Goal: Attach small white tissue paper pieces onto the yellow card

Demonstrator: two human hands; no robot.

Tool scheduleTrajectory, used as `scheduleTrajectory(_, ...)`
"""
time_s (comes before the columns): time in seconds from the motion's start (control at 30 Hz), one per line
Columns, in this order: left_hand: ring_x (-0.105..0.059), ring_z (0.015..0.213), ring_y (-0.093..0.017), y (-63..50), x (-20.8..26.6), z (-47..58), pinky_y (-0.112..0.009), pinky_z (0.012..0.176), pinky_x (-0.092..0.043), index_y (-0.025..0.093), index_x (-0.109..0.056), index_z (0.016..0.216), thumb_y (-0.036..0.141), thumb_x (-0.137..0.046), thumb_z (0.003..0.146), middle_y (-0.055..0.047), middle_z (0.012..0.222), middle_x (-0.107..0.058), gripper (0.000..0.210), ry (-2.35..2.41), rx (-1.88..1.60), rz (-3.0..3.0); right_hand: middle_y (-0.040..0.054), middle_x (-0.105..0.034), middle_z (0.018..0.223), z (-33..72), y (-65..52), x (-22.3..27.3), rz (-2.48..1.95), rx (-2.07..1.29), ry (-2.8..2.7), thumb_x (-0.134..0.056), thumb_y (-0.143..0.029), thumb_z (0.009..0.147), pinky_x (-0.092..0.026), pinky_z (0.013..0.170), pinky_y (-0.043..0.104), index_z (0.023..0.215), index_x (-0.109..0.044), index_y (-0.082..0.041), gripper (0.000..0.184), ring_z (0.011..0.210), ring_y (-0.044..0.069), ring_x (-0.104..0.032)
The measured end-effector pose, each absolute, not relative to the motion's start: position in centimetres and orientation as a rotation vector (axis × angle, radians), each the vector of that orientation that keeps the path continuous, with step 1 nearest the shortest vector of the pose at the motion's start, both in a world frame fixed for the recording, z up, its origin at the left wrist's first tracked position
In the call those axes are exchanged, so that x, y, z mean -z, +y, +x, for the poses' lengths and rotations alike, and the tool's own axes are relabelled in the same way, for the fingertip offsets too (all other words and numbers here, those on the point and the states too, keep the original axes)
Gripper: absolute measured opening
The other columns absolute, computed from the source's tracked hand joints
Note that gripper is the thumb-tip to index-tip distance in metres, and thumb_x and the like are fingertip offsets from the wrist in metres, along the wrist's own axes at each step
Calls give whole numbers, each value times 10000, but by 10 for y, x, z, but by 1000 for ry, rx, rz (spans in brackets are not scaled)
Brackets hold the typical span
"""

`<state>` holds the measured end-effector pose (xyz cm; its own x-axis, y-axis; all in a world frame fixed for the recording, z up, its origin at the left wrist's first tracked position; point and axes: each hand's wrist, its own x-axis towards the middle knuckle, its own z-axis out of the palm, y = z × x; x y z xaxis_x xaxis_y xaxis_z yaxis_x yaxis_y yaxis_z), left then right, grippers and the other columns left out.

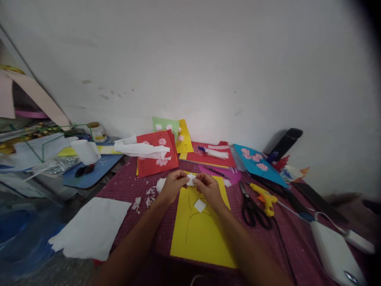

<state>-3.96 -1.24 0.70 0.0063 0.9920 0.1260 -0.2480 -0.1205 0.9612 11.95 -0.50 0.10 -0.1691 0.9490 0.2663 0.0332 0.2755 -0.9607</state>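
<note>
Between the fingertips of my left hand (175,183) and my right hand (207,187) is a small piece of white tissue paper (191,180), pinched from both sides. Both hands are over the top part of a yellow paper sheet (202,238), which carries thin drawn curved lines. A small white paper square (200,205) lies on that sheet below my fingers. Left of my left hand, white paper scraps (151,191) are scattered on the maroon cloth. A larger white tissue sheet (92,224) hangs a little over the table's left edge.
Black-handled scissors (250,210) and a yellow glue gun (266,198) with a cord lie at right. Red cards (149,169) and a blue card (253,157) with pink-white flowers stand or lie behind. A white paper roll (83,151) stands on a blue stool at left.
</note>
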Motion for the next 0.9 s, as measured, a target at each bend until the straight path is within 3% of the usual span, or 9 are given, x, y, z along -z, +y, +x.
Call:
scheduleTrajectory(0.53, -524, 548, -92, -12, -6, -39, -226, 555, -418, 142, -654, 725, 256, -691, 684, 0, 647, -596, 127, 902, -1476, 1037, -13, -535, 652, 117, -15, -6, -972, -900, -1552, -583, -352, 820, -391, 561, 237, 768, -598, -182, 178, 590, 127, -483)
scheduleTrajectory(0.9, -574, 547, -96, -2, -31, -82, -237, 573, -477, 170, -591, 742, 182, -706, 617, 36, 608, -590, 171, 766, -1997, 516, -48, -508, 541, 107, -4, 1, -1152, -1124, -1582, -600, -330, 751, -357, 450, 228, 706, -543, -191, 157, 441, 106, -456)
